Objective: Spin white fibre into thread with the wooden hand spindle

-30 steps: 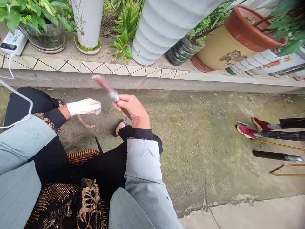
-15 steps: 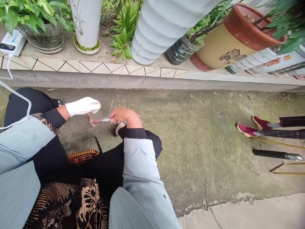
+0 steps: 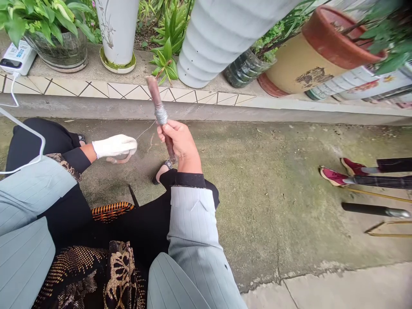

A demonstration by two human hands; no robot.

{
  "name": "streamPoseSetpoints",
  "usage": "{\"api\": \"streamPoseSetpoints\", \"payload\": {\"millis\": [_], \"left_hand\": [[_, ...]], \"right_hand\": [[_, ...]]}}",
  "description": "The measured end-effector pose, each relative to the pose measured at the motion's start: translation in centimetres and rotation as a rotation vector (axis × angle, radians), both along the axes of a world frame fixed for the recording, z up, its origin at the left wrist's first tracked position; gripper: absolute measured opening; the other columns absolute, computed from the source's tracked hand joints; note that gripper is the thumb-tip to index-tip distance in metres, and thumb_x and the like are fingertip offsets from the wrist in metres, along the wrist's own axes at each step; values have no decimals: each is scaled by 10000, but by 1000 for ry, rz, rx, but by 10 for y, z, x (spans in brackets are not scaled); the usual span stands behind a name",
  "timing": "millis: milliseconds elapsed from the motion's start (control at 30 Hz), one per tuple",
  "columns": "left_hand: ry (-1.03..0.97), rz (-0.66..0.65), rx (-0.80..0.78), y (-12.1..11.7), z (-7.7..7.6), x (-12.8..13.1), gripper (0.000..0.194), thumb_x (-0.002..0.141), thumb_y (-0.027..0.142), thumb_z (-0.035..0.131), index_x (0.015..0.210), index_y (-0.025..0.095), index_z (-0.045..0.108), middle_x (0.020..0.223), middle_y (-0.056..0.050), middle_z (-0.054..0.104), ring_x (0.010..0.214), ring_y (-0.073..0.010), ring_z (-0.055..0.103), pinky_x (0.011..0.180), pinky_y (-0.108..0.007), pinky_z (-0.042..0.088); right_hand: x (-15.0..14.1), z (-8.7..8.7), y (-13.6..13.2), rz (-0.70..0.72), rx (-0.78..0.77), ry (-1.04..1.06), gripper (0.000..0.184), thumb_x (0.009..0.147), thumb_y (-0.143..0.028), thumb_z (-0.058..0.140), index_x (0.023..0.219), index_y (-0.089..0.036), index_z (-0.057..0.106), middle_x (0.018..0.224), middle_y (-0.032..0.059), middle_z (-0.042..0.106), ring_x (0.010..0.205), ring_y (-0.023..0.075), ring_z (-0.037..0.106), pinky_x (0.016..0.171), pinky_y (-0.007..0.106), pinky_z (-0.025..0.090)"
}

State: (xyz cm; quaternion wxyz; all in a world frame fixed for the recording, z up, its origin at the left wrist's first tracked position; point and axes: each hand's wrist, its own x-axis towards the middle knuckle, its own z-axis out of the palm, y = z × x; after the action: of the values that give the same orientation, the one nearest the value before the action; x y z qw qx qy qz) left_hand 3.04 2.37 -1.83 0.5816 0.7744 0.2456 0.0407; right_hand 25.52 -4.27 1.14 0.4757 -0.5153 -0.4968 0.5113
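My right hand [image 3: 180,141] is closed around a reddish-brown stick [image 3: 155,92] that points up and away, with grey thread wound round its middle [image 3: 161,115]. A thin thread runs from that winding to my left hand [image 3: 114,146], which wears a white glove and is closed on the thread. A curved brown strip [image 3: 117,160] lies just under the gloved hand. Both hands hang above the mossy concrete ground in front of my knees.
A tiled ledge [image 3: 199,96] carries potted plants, a white ribbed pot [image 3: 219,38] and a terracotta pot [image 3: 318,51]. A power bank [image 3: 16,58] with a white cable sits at the left. Another person's red shoes [image 3: 334,174] and dark poles [image 3: 373,210] are at the right.
My right hand swung the stick down to level near the glove, then raised it upright again. The gloved left hand stayed almost still.
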Motion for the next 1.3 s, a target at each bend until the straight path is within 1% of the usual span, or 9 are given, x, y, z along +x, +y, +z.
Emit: {"api": "streamPoseSetpoints", "payload": {"millis": [167, 300, 400, 467, 667, 800, 967, 1133, 1300], "left_hand": [[6, -163, 67, -5, 15, -1, 315, 846, 381, 482, 656, 146, 569, 613, -2, 561, 536, -93, 480, 553, -205, 379], [-3, -73, 213, 7, 15, -4, 309, 862, 350, 436, 662, 144, 550, 619, 10, 529, 563, -93, 453, 572, -205, 361], [19, -40, 268, 15, 10, -5, 321, 866, 351, 429, 650, 142, 542, 607, 8, 526, 556, -94, 445, 564, -205, 351], [21, -12, 235, 17, 7, -6, 325, 866, 365, 432, 664, 139, 549, 618, 5, 539, 538, -89, 442, 546, -204, 350], [-54, 40, 16, 15, -9, -3, 355, 857, 432, 476, 694, 130, 566, 585, -9, 533, 478, -86, 435, 458, -196, 335], [-33, 3, -23, 5, -11, -1, 390, 886, 448, 441, 711, 132, 586, 602, -24, 549, 475, -85, 445, 447, -187, 342], [61, -181, -1, -9, 4, 1, 350, 879, 406, 448, 697, 141, 588, 637, -18, 582, 511, -91, 479, 501, -194, 366], [64, -160, 139, -4, 13, 2, 339, 856, 385, 446, 667, 143, 588, 617, -2, 574, 544, -96, 470, 547, -203, 362], [10, -53, 197, 10, 7, -2, 341, 855, 383, 462, 640, 137, 559, 599, 6, 533, 545, -89, 432, 549, -203, 352]], "right_hand": [[2, -17, 11, -185, -273, -548, 195, 838, -325, 564, 803, -148, 636, 686, 15, 585, 552, 80, 473, 554, 217, 374], [-5, -17, 7, 394, -537, -861, 99, 761, -206, 610, 697, -143, 653, 618, 10, 593, 537, 83, 487, 562, 227, 360], [-7, -9, 2, 835, -535, -651, 99, 739, -239, 631, 724, -151, 675, 610, -12, 592, 533, 75, 482, 562, 221, 365], [-4, -4, -1, 901, -454, -453, 172, 738, -294, 644, 820, -152, 694, 642, -19, 601, 559, 71, 479, 579, 218, 378], [3, 2, -6, 673, -238, -146, 273, 729, -360, 683, 875, -129, 677, 695, -19, 590, 602, 65, 475, 594, 209, 396], [1, -4, -2, 222, -56, -27, 298, 751, -433, 661, 785, -138, 631, 688, -8, 563, 567, 62, 447, 550, 200, 381], [3, -14, 9, -166, -164, -459, 220, 831, -351, 560, 799, -146, 633, 680, 16, 576, 570, 89, 470, 535, 214, 367], [-4, -15, 6, 325, -563, -988, 101, 762, -191, 597, 690, -151, 655, 618, 32, 599, 564, 114, 500, 564, 250, 356], [-4, -4, -3, 871, -538, -610, 85, 737, -220, 625, 700, -149, 652, 600, -16, 568, 521, 81, 466, 544, 230, 359]]}}
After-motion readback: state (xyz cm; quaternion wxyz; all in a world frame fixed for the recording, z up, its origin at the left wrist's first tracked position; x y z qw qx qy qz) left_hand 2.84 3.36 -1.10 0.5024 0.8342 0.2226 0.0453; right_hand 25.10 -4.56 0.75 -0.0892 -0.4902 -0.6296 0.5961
